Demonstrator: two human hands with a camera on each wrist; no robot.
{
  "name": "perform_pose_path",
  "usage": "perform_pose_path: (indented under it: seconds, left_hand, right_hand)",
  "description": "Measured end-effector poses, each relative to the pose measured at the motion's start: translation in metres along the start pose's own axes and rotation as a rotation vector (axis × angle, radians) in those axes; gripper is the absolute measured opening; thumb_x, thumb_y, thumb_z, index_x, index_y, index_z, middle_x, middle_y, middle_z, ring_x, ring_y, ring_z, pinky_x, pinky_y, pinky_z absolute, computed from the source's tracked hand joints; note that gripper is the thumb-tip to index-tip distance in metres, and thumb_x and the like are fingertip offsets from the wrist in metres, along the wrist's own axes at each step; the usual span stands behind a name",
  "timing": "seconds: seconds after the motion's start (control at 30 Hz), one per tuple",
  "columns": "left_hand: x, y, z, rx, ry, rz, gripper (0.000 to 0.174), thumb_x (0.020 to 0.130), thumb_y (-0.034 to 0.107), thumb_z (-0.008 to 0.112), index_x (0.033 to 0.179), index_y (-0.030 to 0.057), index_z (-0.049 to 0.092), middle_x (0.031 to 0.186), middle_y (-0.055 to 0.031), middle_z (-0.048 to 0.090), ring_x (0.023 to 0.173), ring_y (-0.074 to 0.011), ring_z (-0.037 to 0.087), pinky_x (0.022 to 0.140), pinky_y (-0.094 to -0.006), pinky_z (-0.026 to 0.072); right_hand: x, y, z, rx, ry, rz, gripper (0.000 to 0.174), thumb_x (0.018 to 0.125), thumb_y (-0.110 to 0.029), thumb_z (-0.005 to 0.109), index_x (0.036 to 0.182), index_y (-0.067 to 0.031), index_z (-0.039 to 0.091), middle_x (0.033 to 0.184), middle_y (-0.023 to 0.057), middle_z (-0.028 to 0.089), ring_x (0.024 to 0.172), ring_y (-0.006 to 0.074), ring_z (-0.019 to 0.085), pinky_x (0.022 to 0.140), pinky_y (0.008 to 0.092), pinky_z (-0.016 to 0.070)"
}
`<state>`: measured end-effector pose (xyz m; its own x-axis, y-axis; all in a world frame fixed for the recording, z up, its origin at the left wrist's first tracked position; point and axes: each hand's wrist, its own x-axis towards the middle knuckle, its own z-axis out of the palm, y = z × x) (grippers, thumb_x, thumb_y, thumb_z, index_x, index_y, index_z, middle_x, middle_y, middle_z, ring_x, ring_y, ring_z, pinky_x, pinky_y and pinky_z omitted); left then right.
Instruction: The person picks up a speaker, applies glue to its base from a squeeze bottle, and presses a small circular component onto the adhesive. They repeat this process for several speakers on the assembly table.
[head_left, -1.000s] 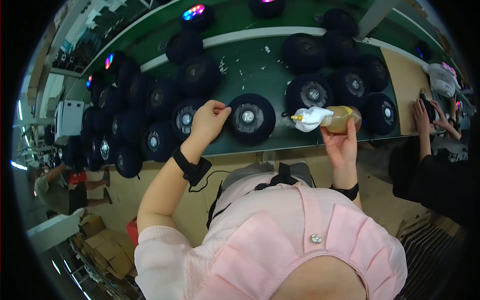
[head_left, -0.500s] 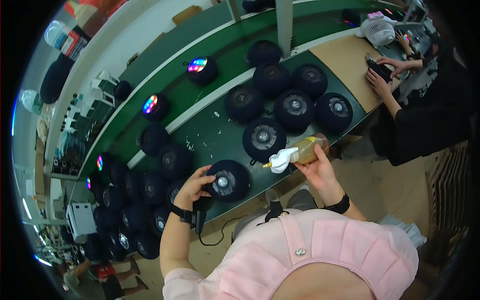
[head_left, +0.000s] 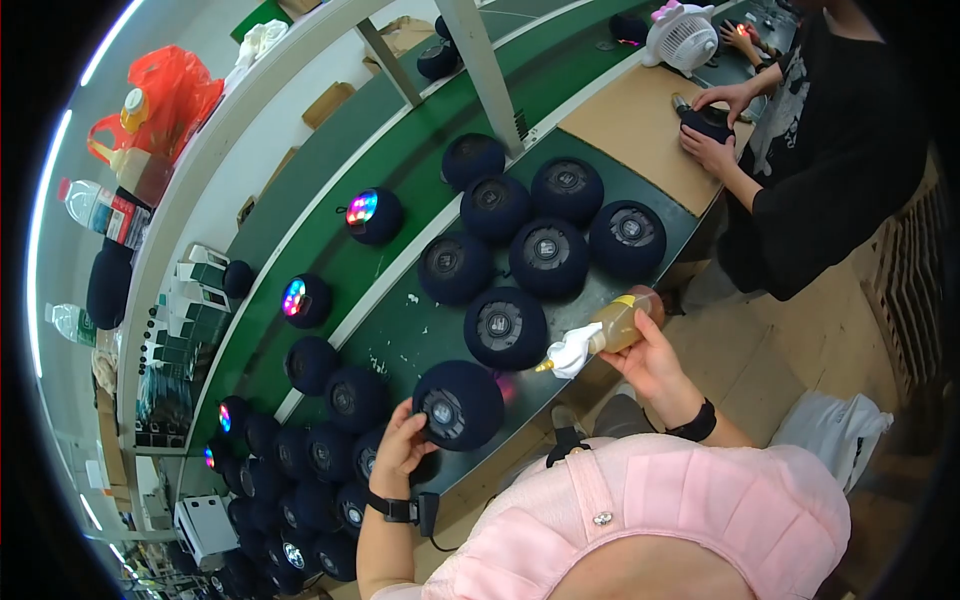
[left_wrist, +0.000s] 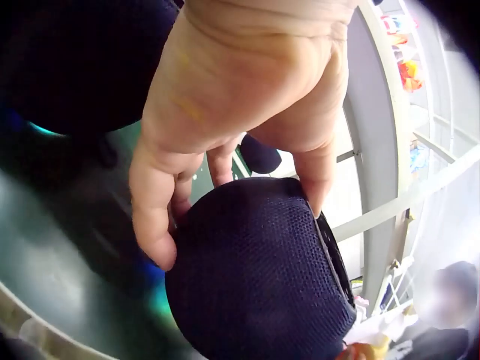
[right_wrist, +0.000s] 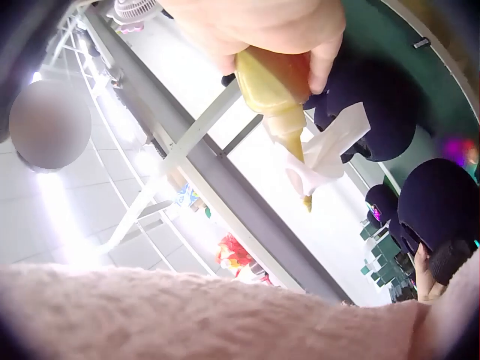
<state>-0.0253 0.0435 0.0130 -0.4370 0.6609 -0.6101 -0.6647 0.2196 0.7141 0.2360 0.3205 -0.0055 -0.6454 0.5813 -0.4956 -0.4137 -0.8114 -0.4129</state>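
Note:
My left hand (head_left: 403, 440) grips a round dark-blue mesh-covered speaker (head_left: 468, 400) by its left side, thumb at the rim of its black base. That base, with a pale round centre, faces up, and a pink glow shows on the table beside it. In the left wrist view my fingers spread around the curved mesh (left_wrist: 247, 277). My right hand (head_left: 655, 365) holds a squeeze bottle (head_left: 622, 320) of amber liquid on its side, nozzle pointing left. White tissue (head_left: 572, 350) is wrapped round the nozzle, leaving the yellowish tip bare in the right wrist view.
Several similar speakers (head_left: 505, 328) stand beyond and to the left on the green table (head_left: 400, 330). Lit speakers (head_left: 374, 216) sit on the green strip behind a pale rail. At right, another person's hands (head_left: 712, 150) work over a brown board (head_left: 625, 130) near a white fan (head_left: 682, 38).
My left hand went from beside the speaker, fingertips together, to gripping it, and the speaker has shifted. The head view has turned right. The bottle stays in my right hand.

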Motion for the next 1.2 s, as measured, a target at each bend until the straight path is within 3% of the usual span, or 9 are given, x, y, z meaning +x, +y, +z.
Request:
perform_pose_path:
  seconds: [0.23,0.37,0.53,0.6,0.67,0.7,0.87,1.07,1.2]
  left_hand:
    - [0.066,0.073,0.067,0.072,-0.134,0.118,0.044,0.084,0.034,0.055,0.12,0.0113,0.046,0.111,-0.0101,0.057,0.1,-0.0278,0.057,0.076,-0.049,0.0504]
    - [0.108,0.106,0.121,0.137,-0.094,0.187,0.043,0.084,0.037,0.055,0.118,0.0124,0.047,0.108,-0.0099,0.058,0.1,-0.0286,0.056,0.079,-0.0496,0.0481]
    - [0.154,0.127,0.178,0.184,-0.081,0.164,0.043,0.082,0.036,0.058,0.115,0.0108,0.048,0.108,-0.0167,0.053,0.098,-0.0334,0.052,0.086,-0.0517,0.0426]
    - [0.165,0.121,0.201,0.175,-0.094,0.156,0.048,0.08,0.034,0.06,0.118,0.0093,0.045,0.109,-0.0194,0.049,0.102,-0.0355,0.049,0.088,-0.0527,0.0405]
    - [0.182,0.12,0.227,0.035,-0.082,0.13,0.042,0.081,0.032,0.059,0.114,0.0111,0.044,0.107,-0.014,0.053,0.097,-0.0334,0.053,0.085,-0.0531,0.0416]
    - [0.189,0.119,0.243,-0.027,-0.078,0.123,0.043,0.081,0.032,0.059,0.115,0.0094,0.044,0.112,-0.0165,0.05,0.103,-0.0376,0.048,0.089,-0.0558,0.0376]
    - [0.235,0.11,0.313,-0.138,-0.091,0.098,0.045,0.081,0.031,0.059,0.116,0.0067,0.045,0.112,-0.0163,0.05,0.102,-0.0382,0.049,0.089,-0.0563,0.0368]
    - [0.302,0.077,0.377,-0.175,0.002,0.104,0.041,0.081,0.03,0.06,0.113,0.0062,0.048,0.116,-0.0157,0.05,0.098,-0.0374,0.053,0.083,-0.0596,0.038]
    - [0.333,0.065,0.399,-0.085,0.112,0.097,0.059,0.075,0.025,0.067,0.122,0.0054,0.038,0.12,-0.0173,0.046,0.1,-0.0369,0.052,0.08,-0.0598,0.0397]
  right_hand:
    - [-0.005,-0.025,-0.011,0.015,0.029,-0.075,0.049,0.086,-0.038,0.054,0.123,-0.0083,0.041,0.122,0.0107,0.048,0.114,0.0252,0.046,0.095,0.0449,0.0384]
    - [-0.009,-0.032,-0.027,0.043,0.042,-0.146,0.05,0.086,-0.039,0.054,0.123,-0.0086,0.041,0.121,0.0101,0.048,0.113,0.024,0.047,0.093,0.0433,0.0398]
    - [-0.017,-0.048,-0.044,0.096,0.119,-0.198,0.05,0.086,-0.04,0.053,0.122,-0.0092,0.041,0.12,0.0095,0.049,0.111,0.0233,0.047,0.093,0.0428,0.0406]
    - [-0.02,-0.048,-0.058,0.107,0.122,-0.22,0.05,0.085,-0.041,0.054,0.122,-0.0093,0.042,0.12,0.0096,0.049,0.111,0.0235,0.048,0.093,0.043,0.0406]
    - [-0.027,-0.058,-0.057,0.109,0.157,-0.232,0.05,0.085,-0.041,0.054,0.122,-0.0095,0.042,0.12,0.0096,0.049,0.111,0.0235,0.048,0.093,0.043,0.0406]
    - [-0.03,-0.063,-0.058,0.113,0.182,-0.24,0.049,0.085,-0.041,0.054,0.122,-0.0096,0.042,0.12,0.0096,0.049,0.111,0.0235,0.048,0.093,0.043,0.0407]
    - [-0.039,-0.081,-0.082,0.151,0.22,-0.251,0.048,0.085,-0.041,0.054,0.121,-0.0105,0.042,0.12,0.0093,0.049,0.112,0.0236,0.047,0.093,0.0432,0.0404]
    - [-0.051,-0.094,-0.125,0.229,0.33,-0.253,0.046,0.086,-0.04,0.054,0.121,-0.0129,0.043,0.121,0.0077,0.047,0.111,0.0228,0.047,0.094,0.0437,0.0395]
    - [-0.061,-0.105,-0.145,0.298,0.414,-0.265,0.046,0.086,-0.041,0.054,0.12,-0.0126,0.044,0.12,0.007,0.049,0.11,0.0227,0.048,0.094,0.0426,0.0401]
